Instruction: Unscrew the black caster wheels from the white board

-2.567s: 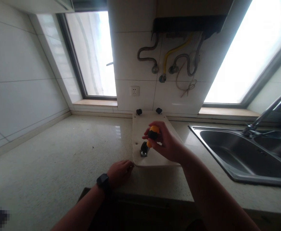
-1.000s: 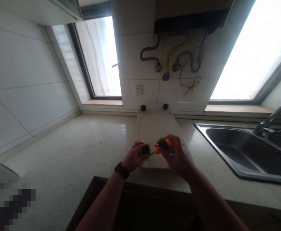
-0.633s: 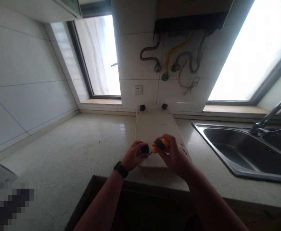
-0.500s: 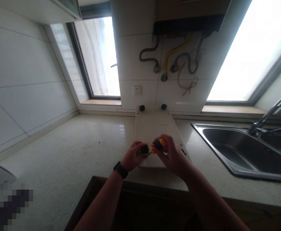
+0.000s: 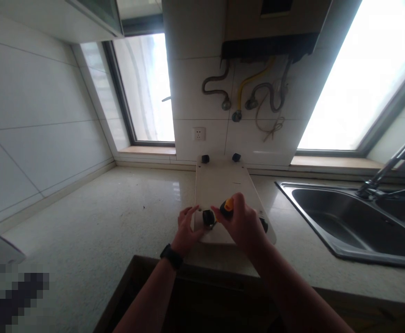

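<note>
Pale countertop (image 5: 136,199) supports a board (image 5: 219,180) wheels-up, seemingly for access; right hand (image 5: 243,221) grips a screwdriver (image 5: 227,208) at its seven-o'clock caster (image 5: 208,217), left hand (image 5: 184,236) splayed, apparently bracing.

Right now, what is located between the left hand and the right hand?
In the head view, a black caster on the pale panel, plus the front part of the screwdriver that the right hand holds.

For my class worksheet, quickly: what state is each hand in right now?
Left hand: open, fingers spread beside the black caster.
Right hand: closed, holding the yellow-and-black screwdriver.
</note>
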A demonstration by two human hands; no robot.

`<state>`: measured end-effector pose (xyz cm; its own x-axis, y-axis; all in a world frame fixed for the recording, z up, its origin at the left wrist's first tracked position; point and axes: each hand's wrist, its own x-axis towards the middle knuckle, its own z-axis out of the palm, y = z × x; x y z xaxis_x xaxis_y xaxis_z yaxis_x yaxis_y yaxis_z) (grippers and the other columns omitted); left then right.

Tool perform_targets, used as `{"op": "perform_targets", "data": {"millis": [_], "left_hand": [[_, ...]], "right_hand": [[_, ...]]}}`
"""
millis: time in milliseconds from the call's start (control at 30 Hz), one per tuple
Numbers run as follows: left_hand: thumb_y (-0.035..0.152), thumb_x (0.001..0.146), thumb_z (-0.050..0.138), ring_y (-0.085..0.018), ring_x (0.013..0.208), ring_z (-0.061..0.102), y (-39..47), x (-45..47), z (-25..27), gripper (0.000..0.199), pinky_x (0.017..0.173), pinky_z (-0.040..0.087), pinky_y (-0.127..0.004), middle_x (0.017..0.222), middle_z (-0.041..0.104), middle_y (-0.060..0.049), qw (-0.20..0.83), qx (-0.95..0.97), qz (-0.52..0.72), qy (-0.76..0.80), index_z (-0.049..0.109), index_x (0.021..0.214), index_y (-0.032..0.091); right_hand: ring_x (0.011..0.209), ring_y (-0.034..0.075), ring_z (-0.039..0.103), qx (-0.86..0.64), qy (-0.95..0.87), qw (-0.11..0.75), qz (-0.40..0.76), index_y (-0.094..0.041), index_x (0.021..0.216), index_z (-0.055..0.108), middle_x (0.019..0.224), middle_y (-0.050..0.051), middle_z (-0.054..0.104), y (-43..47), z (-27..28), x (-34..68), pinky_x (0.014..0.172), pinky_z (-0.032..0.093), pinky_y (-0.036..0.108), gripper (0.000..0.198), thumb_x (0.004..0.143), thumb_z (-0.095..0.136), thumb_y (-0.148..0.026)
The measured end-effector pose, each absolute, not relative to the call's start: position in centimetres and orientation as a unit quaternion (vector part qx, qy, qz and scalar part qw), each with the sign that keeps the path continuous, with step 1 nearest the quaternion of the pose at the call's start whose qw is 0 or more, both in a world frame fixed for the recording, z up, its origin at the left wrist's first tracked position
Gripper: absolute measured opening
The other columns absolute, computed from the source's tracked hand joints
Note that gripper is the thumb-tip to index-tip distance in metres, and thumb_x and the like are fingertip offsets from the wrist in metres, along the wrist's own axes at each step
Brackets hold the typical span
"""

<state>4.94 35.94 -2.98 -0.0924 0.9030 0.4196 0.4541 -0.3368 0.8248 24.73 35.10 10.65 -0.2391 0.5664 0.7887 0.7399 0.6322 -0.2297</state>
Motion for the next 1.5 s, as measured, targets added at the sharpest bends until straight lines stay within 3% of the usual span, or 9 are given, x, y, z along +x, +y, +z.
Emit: {"op": "perform_targets", "data": {"millis": [167,300,433,600,867,1133,1267,1367,1500], "left_hand": [[0.029,0.090,0.057,-0.023,0.110,0.062,34.9,5.6,-3.4,0.059,0.092,0.054,-0.037,0.139,0.051,-0.018,0.424,0.482,0.520,0.564,0.041,0.145,0.015],[0.045,0.097,0.047,-0.023,0.099,0.067,34.5,6.5,-2.8,0.051,0.072,0.059,-0.031,0.125,0.062,-0.016,0.488,0.431,0.485,0.584,0.041,0.139,0.016],[0.057,0.095,0.048,-0.017,0.062,0.064,34.1,6.9,-2.8,0.055,0.045,0.052,-0.028,0.102,0.065,-0.011,0.507,0.446,0.444,0.588,0.043,0.133,0.017],[0.071,0.091,0.045,-0.010,0.040,0.052,33.7,7.1,-3.4,0.061,0.036,0.039,-0.022,0.071,0.056,0.003,0.509,0.480,0.418,0.579,0.048,0.120,0.017],[0.077,0.090,0.038,-0.009,0.039,0.049,32.9,7.7,-1.4,0.066,0.035,0.030,-0.019,0.063,0.055,0.004,0.515,0.491,0.427,0.558,0.046,0.118,0.018],[0.072,0.092,0.040,-0.009,0.038,0.049,31.1,6.8,1.4,0.054,0.034,0.027,-0.018,0.061,0.055,0.005,0.529,0.493,0.393,0.568,0.047,0.105,0.020],[0.073,0.091,0.040,-0.010,0.039,0.051,30.5,6.0,1.4,0.055,0.035,0.031,-0.019,0.061,0.056,0.005,0.543,0.499,0.377,0.560,0.047,0.106,0.021],[0.074,0.091,0.039,-0.013,0.042,0.054,30.3,5.4,1.8,0.057,0.039,0.036,-0.022,0.063,0.057,0.003,0.534,0.506,0.355,0.577,0.051,0.105,0.020],[0.062,0.095,0.044,-0.021,0.073,0.066,30.6,4.2,4.0,0.050,0.063,0.051,-0.030,0.086,0.070,-0.009,0.359,0.582,0.384,0.620,0.067,0.098,0.017]], "right_hand": [[0.049,0.015,0.056,-0.400,-0.786,0.447,-0.148,-0.024,0.086,0.037,0.066,-0.001,0.056,34.3,10.2,24.1,0.046,0.035,0.023,0.034,0.094,0.060,-0.048],[0.055,0.015,0.058,-0.372,-0.847,0.375,-0.057,-0.022,0.091,0.041,0.073,0.001,0.060,34.4,11.2,24.4,0.050,0.037,0.022,0.030,0.091,0.066,-0.039],[0.063,0.016,0.062,-0.403,-0.848,0.339,0.061,-0.021,0.103,0.042,0.078,0.001,0.062,34.7,12.6,25.4,0.055,0.041,0.023,0.031,0.089,0.068,-0.031],[0.074,0.017,0.064,-0.382,-0.854,0.328,0.131,-0.024,0.107,0.043,0.087,0.001,0.065,34.7,13.4,26.0,0.065,0.045,0.026,0.033,0.087,0.069,-0.027],[0.063,0.014,0.056,-0.396,-0.842,0.362,0.054,-0.023,0.103,0.043,0.076,-0.003,0.057,35.0,15.3,25.8,0.057,0.040,0.025,0.038,0.087,0.072,-0.040],[0.067,0.016,0.058,-0.398,-0.841,0.349,0.113,-0.023,0.112,0.040,0.084,0.000,0.061,35.9,18.5,25.2,0.059,0.043,0.027,0.056,0.079,0.079,-0.047],[0.066,0.014,0.055,-0.338,-0.880,0.316,0.107,-0.024,0.108,0.044,0.083,0.000,0.062,35.6,19.7,24.8,0.060,0.040,0.027,0.030,0.095,0.059,-0.046],[0.073,0.015,0.055,-0.313,-0.891,0.317,0.091,-0.023,0.101,0.050,0.092,0.003,0.063,35.6,20.5,24.7,0.066,0.041,0.028,0.018,0.098,0.054,-0.040],[0.073,0.014,0.055,-0.299,-0.892,0.321,0.106,-0.022,0.101,0.059,0.087,0.001,0.062,36.2,21.0,24.7,0.068,0.043,0.027,0.020,0.093,0.065,-0.039]]}}
